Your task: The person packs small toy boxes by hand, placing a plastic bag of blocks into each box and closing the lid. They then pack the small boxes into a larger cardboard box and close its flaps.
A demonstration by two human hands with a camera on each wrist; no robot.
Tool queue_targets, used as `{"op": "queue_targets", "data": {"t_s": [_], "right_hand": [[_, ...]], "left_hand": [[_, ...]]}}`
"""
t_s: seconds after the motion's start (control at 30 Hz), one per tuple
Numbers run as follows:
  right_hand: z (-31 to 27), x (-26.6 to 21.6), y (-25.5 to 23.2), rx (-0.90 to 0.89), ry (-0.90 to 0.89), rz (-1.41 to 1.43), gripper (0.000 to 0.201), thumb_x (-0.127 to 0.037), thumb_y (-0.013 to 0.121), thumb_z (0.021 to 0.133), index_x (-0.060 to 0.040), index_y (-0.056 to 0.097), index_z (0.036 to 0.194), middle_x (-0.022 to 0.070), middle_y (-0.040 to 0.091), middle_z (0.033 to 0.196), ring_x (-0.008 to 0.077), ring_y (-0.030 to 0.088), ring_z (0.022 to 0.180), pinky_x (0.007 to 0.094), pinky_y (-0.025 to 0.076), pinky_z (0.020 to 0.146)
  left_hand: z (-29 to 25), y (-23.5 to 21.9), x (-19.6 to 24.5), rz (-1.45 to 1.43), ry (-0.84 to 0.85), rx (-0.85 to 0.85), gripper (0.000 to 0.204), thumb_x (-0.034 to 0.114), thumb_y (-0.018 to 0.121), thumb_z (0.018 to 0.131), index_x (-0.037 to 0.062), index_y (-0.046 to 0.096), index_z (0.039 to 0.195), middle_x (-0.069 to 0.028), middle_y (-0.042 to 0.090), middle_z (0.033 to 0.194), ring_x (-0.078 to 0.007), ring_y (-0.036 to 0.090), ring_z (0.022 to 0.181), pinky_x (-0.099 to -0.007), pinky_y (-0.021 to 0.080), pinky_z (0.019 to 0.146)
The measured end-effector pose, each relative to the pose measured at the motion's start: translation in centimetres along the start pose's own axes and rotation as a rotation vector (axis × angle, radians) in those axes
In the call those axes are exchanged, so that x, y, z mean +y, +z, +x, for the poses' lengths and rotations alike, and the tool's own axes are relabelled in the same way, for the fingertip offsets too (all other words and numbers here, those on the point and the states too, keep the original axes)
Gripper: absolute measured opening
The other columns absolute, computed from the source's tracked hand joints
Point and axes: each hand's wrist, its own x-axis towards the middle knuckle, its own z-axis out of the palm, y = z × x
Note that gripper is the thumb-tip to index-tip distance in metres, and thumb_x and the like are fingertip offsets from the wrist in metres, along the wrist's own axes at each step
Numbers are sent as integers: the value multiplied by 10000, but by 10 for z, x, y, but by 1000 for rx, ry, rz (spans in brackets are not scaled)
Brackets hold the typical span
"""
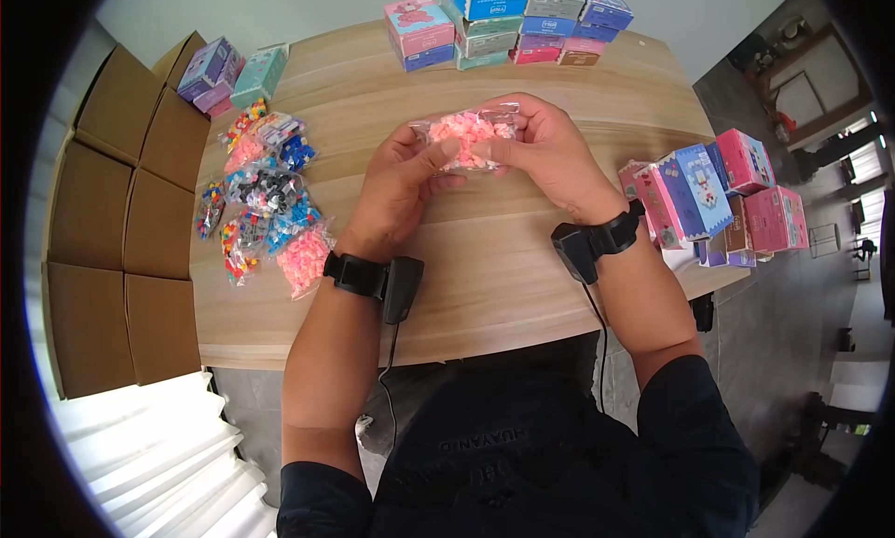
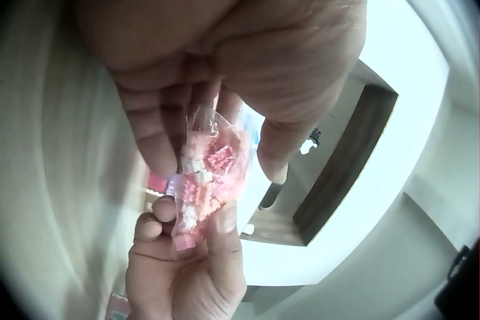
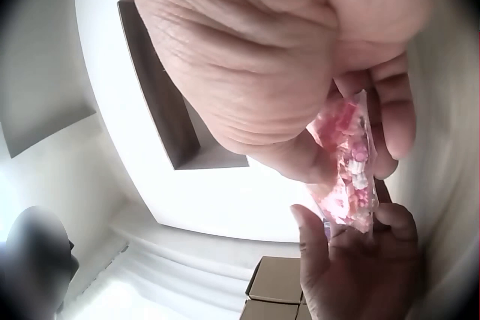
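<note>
A clear plastic bag of small pink building bricks (image 1: 469, 130) is held up over the table between both hands. My left hand (image 1: 396, 179) grips its left end, thumb on the near face and fingers behind. At the other end my right hand (image 1: 555, 151) pinches it the same way. Among the pink, a few white bricks show through the film of the bag (image 2: 206, 174) in the left wrist view. Seen from the right wrist, the bag (image 3: 352, 166) stands edge-on between the two hands, its film crinkled.
Several bags of coloured bricks (image 1: 270, 188) lie piled at the table's left. Small boxes (image 1: 261, 75) stand at the back left, with more stacked boxes (image 1: 485, 34) at the back and a group of boxes (image 1: 695, 193) at the right edge. Brown cartons (image 1: 93, 198) line the left side.
</note>
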Motion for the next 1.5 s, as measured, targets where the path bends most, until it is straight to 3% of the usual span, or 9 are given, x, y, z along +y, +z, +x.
{"op": "queue_targets", "data": {"t_s": [0.1, 0.23, 0.43, 0.5, 0.67, 0.87, 1.27, 1.37, 1.5], "right_hand": [[4, 15, 0, 25, -75, -87, 435, -134, 781, 945, -28, 619, 1335, 47, 722, 1122, 85, 678, 932, 243, 556, 733], [-5, -1, -10, 106, -146, -646, 505, -226, 803, 923, -27, 613, 1346, 104, 698, 1177, 150, 691, 944, 284, 563, 759], [-77, -86, -23, 196, -346, -1037, 552, -297, 795, 921, -70, 617, 1392, 131, 659, 1273, 219, 670, 937, 350, 552, 765], [-116, -118, -24, 356, -62, -944, 555, -271, 797, 921, -57, 613, 1399, 124, 656, 1281, 223, 677, 1022, 347, 548, 853], [-178, -102, -57, 740, -87, -1232, 533, -203, 804, 877, -47, 631, 1356, 178, 671, 1262, 337, 659, 1163, 396, 549, 913], [-192, -79, -69, 848, -47, -1255, 616, -142, 817, 831, -36, 596, 1396, 224, 625, 1323, 405, 605, 1226, 455, 500, 1027], [-188, -75, -63, 900, -95, -1093, 703, -110, 827, 800, -44, 563, 1447, 221, 597, 1370, 397, 572, 1284, 441, 488, 1061], [-178, -88, -46, 817, -178, -993, 704, -112, 831, 793, -59, 569, 1445, 210, 586, 1383, 380, 569, 1299, 425, 480, 1071], [-140, -94, -30, 398, -369, -1078, 762, -102, 845, 781, -101, 548, 1483, 144, 561, 1449, 323, 577, 1310, 401, 500, 1046]], "left_hand": [[-1, -10, -3, 113, -34, -5, 306, 171, 738, 998, 36, 625, 1249, -57, 715, 1188, -123, 695, 1030, -282, 593, 812], [5, -12, -8, 69, -33, 31, 257, 140, 725, 998, 46, 629, 1218, -61, 730, 1148, -117, 712, 976, -264, 609, 752], [2, -7, -3, -56, -13, 40, 182, 155, 681, 1024, 80, 652, 1188, -18, 744, 1089, -104, 722, 892, -256, 613, 716], [3, -5, -4, -79, -6, 50, 184, 146, 708, 1008, 67, 643, 1161, -46, 750, 1067, -111, 726, 852, -250, 617, 692], [5, -11, -7, -98, -11, 50, 182, 158, 701, 1014, 68, 640, 1159, -39, 749, 1056, -110, 724, 851, -262, 615, 699], [5, -16, -8, -136, -4, 8, 184, 175, 651, 1039, 80, 641, 1197, -8, 735, 1061, -100, 707, 896, -264, 612, 717], [3, -17, -3, -300, -32, 60, 241, 223, 641, 1040, 74, 648, 1230, -44, 753, 1092, -166, 735, 933, -312, 614, 733], [0, -14, -2, -378, -29, 41, 327, 265, 622, 1035, 61, 629, 1290, -81, 744, 1142, -217, 735, 976, -329, 607, 754], [0, -21, -3, -465, 32, -41, 454, 328, 621, 1005, 40, 596, 1355, -146, 693, 1293, -285, 682, 1168, -408, 588, 907]]}}
